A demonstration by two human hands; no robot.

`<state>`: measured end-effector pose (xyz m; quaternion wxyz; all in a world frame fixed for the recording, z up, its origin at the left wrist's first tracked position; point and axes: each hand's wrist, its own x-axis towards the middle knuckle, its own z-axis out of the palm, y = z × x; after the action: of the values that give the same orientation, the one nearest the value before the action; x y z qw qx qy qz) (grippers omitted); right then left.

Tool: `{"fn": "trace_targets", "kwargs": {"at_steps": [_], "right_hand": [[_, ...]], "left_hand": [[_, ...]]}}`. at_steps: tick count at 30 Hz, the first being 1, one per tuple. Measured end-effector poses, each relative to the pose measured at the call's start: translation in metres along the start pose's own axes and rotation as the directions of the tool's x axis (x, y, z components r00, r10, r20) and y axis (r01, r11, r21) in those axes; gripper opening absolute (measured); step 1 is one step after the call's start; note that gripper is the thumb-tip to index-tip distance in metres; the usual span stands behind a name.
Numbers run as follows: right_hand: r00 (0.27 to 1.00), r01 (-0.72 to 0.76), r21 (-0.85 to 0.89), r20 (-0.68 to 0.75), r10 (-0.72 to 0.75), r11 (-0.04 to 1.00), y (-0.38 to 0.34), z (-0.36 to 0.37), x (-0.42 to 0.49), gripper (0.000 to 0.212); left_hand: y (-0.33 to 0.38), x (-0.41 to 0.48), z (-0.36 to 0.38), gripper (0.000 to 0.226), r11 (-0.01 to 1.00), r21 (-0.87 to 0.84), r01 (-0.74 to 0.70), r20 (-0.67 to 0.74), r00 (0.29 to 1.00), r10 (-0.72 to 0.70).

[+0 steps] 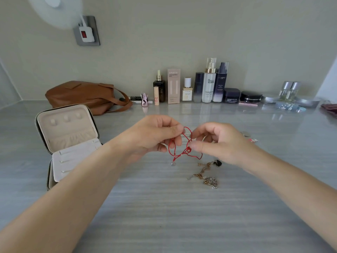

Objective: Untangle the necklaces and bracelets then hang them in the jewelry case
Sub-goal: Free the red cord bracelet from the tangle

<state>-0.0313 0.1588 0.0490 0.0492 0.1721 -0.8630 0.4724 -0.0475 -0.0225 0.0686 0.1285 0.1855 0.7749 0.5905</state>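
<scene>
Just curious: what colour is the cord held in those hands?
The cord is red, seen in the head view.

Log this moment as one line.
left hand and right hand pinch red cord bracelet | gold chain tangle on grey table | beige jewelry case open

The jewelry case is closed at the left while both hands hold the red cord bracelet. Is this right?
No: the head view shows the jewelry case open, lid raised. The left hand and right hand do hold the red cord bracelet.
</scene>
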Motion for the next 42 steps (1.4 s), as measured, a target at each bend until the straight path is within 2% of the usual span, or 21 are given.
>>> {"fn": "trace_targets", "kwargs": {"at_steps": [4, 9, 14, 16, 18, 21, 25, 28, 32, 35, 37, 39, 42], "right_hand": [[0.996, 0.008, -0.143, 0.086, 0.005, 0.99, 0.001, 0.0, -0.001, 0.019], [0.998, 0.046, -0.189, 0.039, -0.039, 0.981, 0.003, 0.002, 0.0, 0.014], [0.999, 0.054, -0.085, 0.01, -0.054, 0.995, 0.001, -0.002, 0.001, 0.02], [0.999, 0.053, -0.063, 0.005, -0.053, 0.997, 0.001, -0.002, 0.0, 0.019], [0.998, 0.057, -0.061, -0.002, -0.057, 0.997, 0.001, -0.003, 0.001, 0.019], [0.999, 0.053, -0.055, -0.001, -0.053, 0.997, 0.0, -0.003, 0.001, 0.02], [0.999, 0.045, -0.04, -0.021, -0.046, 0.998, -0.002, -0.003, 0.002, 0.016], [0.998, 0.053, -0.018, -0.016, -0.053, 0.998, 0.0, -0.003, 0.002, 0.016], [0.999, 0.052, 0.007, -0.012, -0.052, 0.999, -0.001, -0.005, 0.001, 0.01], [0.999, 0.042, 0.047, 0.023, -0.043, 0.998, -0.003, -0.005, 0.0, 0.004], [0.997, 0.063, -0.005, 0.049, -0.063, 0.998, -0.002, -0.002, -0.001, 0.007], [0.997, 0.066, -0.064, 0.045, -0.063, 0.996, 0.0, 0.0, 0.0, 0.01], [1.0, 0.015, -0.019, 0.023, -0.014, 1.0, 0.003, -0.001, 0.0, 0.006]], "left_hand": [[-0.001, 0.001, -0.002, 0.017, 1.0, -0.009, 0.005, -0.009, 1.0, -0.005], [-0.003, 0.002, -0.003, 0.018, 1.0, -0.003, 0.027, -0.032, 0.999, -0.027], [-0.011, 0.009, -0.003, 0.015, 0.967, 0.241, 0.082, -0.185, 0.982, -0.037], [-0.014, 0.01, -0.002, 0.011, 0.947, 0.317, 0.057, -0.238, 0.971, 0.021], [-0.014, 0.011, 0.0, 0.013, 0.923, 0.385, -0.021, -0.299, 0.943, 0.147], [-0.007, 0.006, 0.006, 0.017, 0.902, 0.394, -0.175, -0.264, 0.919, 0.293], [-0.004, -0.001, 0.021, 0.015, 0.873, 0.429, -0.232, -0.118, 0.944, 0.309], [-0.005, 0.001, 0.021, 0.015, 0.867, 0.437, -0.242, -0.172, 0.923, 0.345], [-0.007, 0.004, 0.017, 0.013, 0.91, 0.338, -0.241, -0.192, 0.929, 0.317], [-0.002, 0.001, 0.017, 0.012, 0.959, 0.157, -0.236, -0.232, 0.935, 0.268], [0.003, -0.001, 0.013, 0.012, 0.974, 0.0, -0.226, -0.264, 0.939, 0.218], [0.007, -0.001, 0.006, 0.017, 0.956, -0.181, -0.231, -0.298, 0.939, 0.171], [0.011, 0.0, -0.007, 0.022, 0.894, -0.372, -0.249, -0.363, 0.926, 0.107]]}}
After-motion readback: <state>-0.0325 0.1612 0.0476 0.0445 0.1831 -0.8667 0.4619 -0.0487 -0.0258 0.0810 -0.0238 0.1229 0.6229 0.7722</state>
